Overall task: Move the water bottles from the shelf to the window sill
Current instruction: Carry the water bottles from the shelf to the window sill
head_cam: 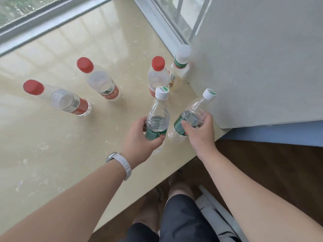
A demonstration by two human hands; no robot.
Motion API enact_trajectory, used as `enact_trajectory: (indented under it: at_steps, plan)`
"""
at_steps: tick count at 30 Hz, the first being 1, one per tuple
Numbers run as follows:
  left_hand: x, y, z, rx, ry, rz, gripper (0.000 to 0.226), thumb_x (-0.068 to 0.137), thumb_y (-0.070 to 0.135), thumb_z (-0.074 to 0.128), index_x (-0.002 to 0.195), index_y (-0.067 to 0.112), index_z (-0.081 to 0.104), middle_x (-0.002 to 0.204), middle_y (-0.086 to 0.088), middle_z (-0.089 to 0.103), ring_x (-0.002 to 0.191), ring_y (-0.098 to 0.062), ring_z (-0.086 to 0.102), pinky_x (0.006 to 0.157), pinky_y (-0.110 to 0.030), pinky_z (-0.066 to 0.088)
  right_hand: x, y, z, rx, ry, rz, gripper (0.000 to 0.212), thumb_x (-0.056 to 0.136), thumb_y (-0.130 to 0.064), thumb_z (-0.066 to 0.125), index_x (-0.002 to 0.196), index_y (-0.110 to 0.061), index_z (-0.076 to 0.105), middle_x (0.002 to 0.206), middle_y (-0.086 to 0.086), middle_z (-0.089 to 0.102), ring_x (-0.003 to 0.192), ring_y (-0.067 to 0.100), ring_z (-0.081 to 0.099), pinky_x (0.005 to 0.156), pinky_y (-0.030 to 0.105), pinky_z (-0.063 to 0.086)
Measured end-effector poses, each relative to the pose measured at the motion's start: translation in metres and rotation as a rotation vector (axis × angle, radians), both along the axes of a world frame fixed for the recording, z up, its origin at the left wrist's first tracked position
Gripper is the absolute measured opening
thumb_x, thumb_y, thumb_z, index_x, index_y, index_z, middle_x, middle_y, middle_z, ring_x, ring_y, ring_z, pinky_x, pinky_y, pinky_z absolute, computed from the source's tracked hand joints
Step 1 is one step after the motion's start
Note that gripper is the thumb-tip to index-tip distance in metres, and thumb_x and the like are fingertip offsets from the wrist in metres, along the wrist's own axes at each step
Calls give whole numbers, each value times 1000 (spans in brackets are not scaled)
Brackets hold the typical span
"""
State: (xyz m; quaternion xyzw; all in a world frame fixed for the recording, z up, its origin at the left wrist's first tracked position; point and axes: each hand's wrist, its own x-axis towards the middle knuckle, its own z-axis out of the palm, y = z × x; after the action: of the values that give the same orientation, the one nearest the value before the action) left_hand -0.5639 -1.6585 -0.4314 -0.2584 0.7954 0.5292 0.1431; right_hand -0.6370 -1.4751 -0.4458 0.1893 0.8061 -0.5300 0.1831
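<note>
Gripping green-label water bottle with left hand, second green-label bottle with right hand, both grasped mid-body, at window sill front. Seemingly part-full, light, thin crushable plastic; hold gently mid-body.

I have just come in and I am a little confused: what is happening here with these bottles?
A person is setting water bottles on the window sill. The left hand grips one green-label bottle and the right hand grips a second green-label bottle, both near the sill's front edge. Four others stand there already: the left red-capped bottle, the middle red-capped bottle, the right red-capped bottle and a white-capped bottle beside the wall.
</note>
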Motion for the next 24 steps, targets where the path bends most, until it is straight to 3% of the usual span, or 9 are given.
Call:
enact_trajectory:
  at_steps: [3, 5, 8, 11, 14, 18, 21, 24]
  plan:
    - [-32, 17, 0, 29, 32, 4, 53, 74, 35, 84, 114, 34, 49, 109, 17, 63, 100, -1, 61, 85, -35, 58, -13, 15, 0, 29, 65, -9, 61, 79, -20, 81, 127, -25, 44, 112, -18, 59, 100, -11, 58, 91, 29, 52]
    - [-54, 29, 0, 27, 46, -3, 55, 74, 39, 83, 114, 35, 46, 110, 15, 62, 99, -2, 62, 83, -35, 58, -22, 23, 0, 34, 89, -37, 64, 77, -21, 83, 128, -25, 44, 117, -14, 59, 103, -13, 56, 94, 34, 54]
    - [-84, 44, -4, 18, 87, -9, 55, 77, 37, 83, 117, 30, 46, 113, 10, 59, 101, -6, 61, 84, -33, 56, -33, 29, -5, -24, 126, -96, 68, 77, -14, 85, 131, -23, 44, 120, -15, 57, 101, -19, 55, 93, 30, 55]
    - [-110, 57, -5, -26, 115, -14, 53, 76, 39, 82, 113, 27, 46, 107, 9, 58, 95, -9, 60, 77, -29, 51, -40, 28, -11, -59, 169, -177, 76, 76, -16, 86, 138, -22, 43, 131, -7, 57, 114, -9, 56, 98, 36, 55]
    - [-127, 65, -8, -52, 117, -34, 51, 76, 43, 80, 110, 29, 45, 105, 11, 58, 93, -9, 60, 71, -29, 51, -40, 25, -18, -65, 208, -225, 70, 73, -20, 86, 130, -29, 48, 131, -8, 59, 118, 4, 59, 100, 45, 53]
    - [-141, 70, -16, -47, 121, -31, 49, 75, 37, 80, 107, 33, 44, 104, 12, 59, 95, -13, 61, 78, -41, 57, -35, 25, -26, 25, 285, -252, 64, 73, -20, 86, 124, -31, 49, 128, -7, 59, 120, 14, 59, 100, 48, 51]
    - [-150, 72, -19, -57, 145, -42, 49, 77, 32, 80, 110, 31, 45, 107, 9, 59, 98, -15, 60, 83, -38, 55, -34, 22, -28, 76, 358, -282, 70, 74, -16, 86, 127, -36, 45, 125, -6, 58, 118, 13, 59, 99, 48, 52]
    - [-157, 75, -21, -62, 168, -52, 51, 78, 29, 81, 113, 29, 43, 111, 6, 60, 101, -16, 59, 87, -35, 52, -32, 17, -34, 134, 392, -297, 71, 72, -19, 85, 131, -27, 45, 120, -6, 52, 113, 14, 56, 95, 49, 54]
